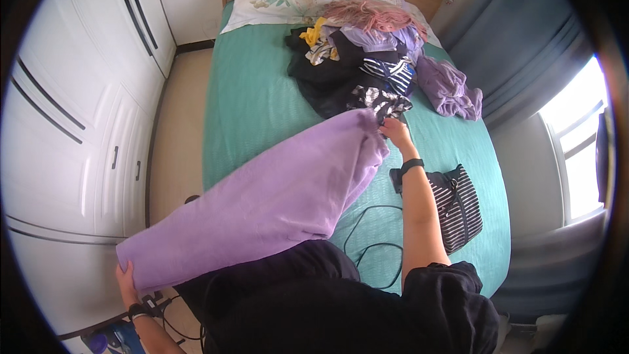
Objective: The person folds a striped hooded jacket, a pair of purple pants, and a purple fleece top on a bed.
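Note:
A lilac pair of trousers [255,196] is stretched between my hands, from the lower left up over the bed. My left hand [126,282] grips its lower-left end, beside the wardrobe. At the other end, near the gathered edge, my right hand [394,132] holds the cloth; part of its grip is hidden. Just beyond that hand lies a black-and-white patterned cloth [385,103], touching a heap of black clothes [319,78]. A striped garment [390,73], a pink fringed textile [368,14] and a crumpled purple garment [449,88] lie in or beside the heap.
Under the clothes is a bed with a green sheet [250,83]. A black-and-white striped bag [457,211] and a dark cable [366,246] lie near my right forearm. Pillows [280,2] rest at the headboard. White wardrobes [83,108] stand left, grey curtains [511,39] hang right.

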Motion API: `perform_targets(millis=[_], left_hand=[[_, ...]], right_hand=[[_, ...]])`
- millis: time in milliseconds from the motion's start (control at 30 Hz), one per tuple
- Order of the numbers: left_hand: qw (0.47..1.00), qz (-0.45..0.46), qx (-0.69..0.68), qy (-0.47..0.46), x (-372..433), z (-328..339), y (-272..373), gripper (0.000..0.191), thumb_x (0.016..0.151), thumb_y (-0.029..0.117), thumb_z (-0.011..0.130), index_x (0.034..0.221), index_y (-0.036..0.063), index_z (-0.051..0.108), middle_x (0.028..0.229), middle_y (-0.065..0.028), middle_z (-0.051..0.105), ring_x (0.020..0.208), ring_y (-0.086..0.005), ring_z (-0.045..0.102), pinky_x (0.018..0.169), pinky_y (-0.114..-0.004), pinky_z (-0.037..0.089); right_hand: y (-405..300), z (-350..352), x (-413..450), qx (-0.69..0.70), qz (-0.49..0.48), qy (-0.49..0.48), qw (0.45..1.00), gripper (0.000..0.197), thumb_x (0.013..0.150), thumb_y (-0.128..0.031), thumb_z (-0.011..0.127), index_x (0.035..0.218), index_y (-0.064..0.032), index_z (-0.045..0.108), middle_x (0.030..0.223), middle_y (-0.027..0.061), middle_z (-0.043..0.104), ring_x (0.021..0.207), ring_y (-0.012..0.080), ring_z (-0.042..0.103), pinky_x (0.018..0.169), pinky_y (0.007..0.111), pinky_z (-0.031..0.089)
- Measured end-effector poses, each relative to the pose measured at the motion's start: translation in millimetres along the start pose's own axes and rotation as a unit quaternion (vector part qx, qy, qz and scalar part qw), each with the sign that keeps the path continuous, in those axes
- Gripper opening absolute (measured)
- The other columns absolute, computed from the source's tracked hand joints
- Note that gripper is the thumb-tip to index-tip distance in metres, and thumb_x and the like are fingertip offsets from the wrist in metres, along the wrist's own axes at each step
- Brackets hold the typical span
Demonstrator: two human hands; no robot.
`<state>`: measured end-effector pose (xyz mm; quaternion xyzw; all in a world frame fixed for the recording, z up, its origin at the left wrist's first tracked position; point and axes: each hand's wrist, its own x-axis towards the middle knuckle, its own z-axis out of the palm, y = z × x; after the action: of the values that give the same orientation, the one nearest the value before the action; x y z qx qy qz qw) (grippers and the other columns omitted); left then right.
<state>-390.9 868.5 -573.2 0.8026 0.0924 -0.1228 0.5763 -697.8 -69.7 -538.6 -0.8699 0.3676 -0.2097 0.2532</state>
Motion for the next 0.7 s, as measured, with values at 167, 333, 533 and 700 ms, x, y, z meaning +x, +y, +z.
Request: perform_targets(millis=[167,333,533,700], left_hand=[[0.999,-0.028,-0.016,-0.042,-11.8,7.7,-5.0,0.056,0.09,0.027,0.066,0.132,-0.004,0.043,0.119,-0.0142,0.057,0.101,-0.0219,0.058,0.085,-0.035,0.049],[0.982,-0.182,-0.043,-0.035,-27.6,-14.4,-5.9,0.065,0.089,0.035,0.065,0.132,-0.0073,0.04,0.121,-0.0201,0.056,0.106,-0.0305,0.057,0.091,-0.043,0.048],[0.972,-0.169,-0.144,-0.083,-38.2,-3.5,-6.5,0.061,0.092,0.036,0.062,0.129,-0.0075,0.043,0.118,-0.0204,0.057,0.103,-0.0283,0.059,0.089,-0.04,0.049],[0.986,-0.08,-0.14,-0.03,-32.9,14.0,6.3,0.05,0.095,0.033,0.058,0.128,-0.0012,0.046,0.117,-0.0153,0.058,0.103,-0.0258,0.058,0.088,-0.039,0.048]], right_hand=[[6.1,3.1,-45.9,-0.011,0.083,0.031,0.996,0.025,0.078,-0.021,0.072,0.097,-0.0046,0.071,0.085,0.0097,0.072,0.079,0.0184,0.069,0.072,0.03,0.053],[-14.1,10.6,-93.2,0.039,0.097,0.093,0.99,0.014,0.08,-0.016,0.07,0.091,-0.0072,0.072,0.077,0.0089,0.071,0.07,0.0147,0.067,0.066,0.028,0.051],[-11.5,35.8,-99.7,-0.048,0.086,0.182,0.978,0.022,0.076,-0.026,0.074,0.092,-0.0107,0.071,0.083,0.009,0.064,0.071,0.0232,0.062,0.066,0.034,0.051],[12.8,30.3,-80.5,0.036,0.115,0.069,0.99,0.022,0.08,-0.026,0.071,0.092,-0.0081,0.071,0.077,0.0069,0.066,0.061,0.018,0.058,0.058,0.031,0.047]])
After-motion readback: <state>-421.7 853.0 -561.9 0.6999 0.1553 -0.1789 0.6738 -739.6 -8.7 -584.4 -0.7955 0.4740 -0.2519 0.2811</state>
